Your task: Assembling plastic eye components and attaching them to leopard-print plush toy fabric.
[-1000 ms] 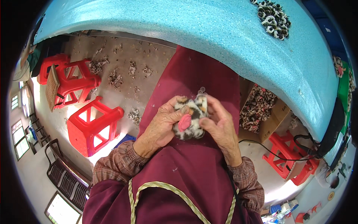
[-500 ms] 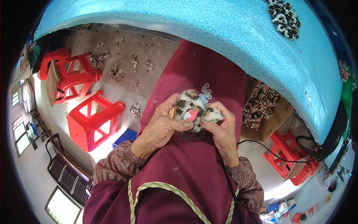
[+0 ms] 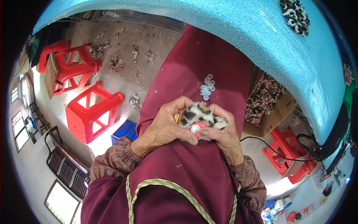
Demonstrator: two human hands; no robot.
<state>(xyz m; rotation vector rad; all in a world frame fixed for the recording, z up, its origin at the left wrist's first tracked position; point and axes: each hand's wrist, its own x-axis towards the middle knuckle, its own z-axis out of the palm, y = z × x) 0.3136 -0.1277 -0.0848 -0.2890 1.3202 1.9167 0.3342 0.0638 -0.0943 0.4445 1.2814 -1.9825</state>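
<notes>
Over my lap I hold a small furry plush piece (image 3: 195, 112), white with black and tan patches. My left hand (image 3: 164, 123) grips its left side, thumb along the lower edge. My right hand (image 3: 226, 138) closes round the other side, its thumb pressing by a pink and white patch (image 3: 196, 128) on the piece. A little white and black furry end (image 3: 220, 123) sticks out by the right fingers. A tan ring-like band (image 3: 176, 118) shows at the left fingers. Several translucent white plastic discs (image 3: 207, 89) lie on the maroon apron (image 3: 186, 71) just beyond.
A blue tabletop (image 3: 238, 33) curves across the front, bearing a pile of black and white pieces (image 3: 294, 16). A cardboard box (image 3: 278, 118) of plush pieces stands right. Red stools (image 3: 87, 112) and a blue bin (image 3: 125, 130) are left; scraps (image 3: 116, 62) litter the floor.
Both hands have drawn the plush piece nearer my body and turned it, so its patched back shows more. The discs now lie in fuller view.
</notes>
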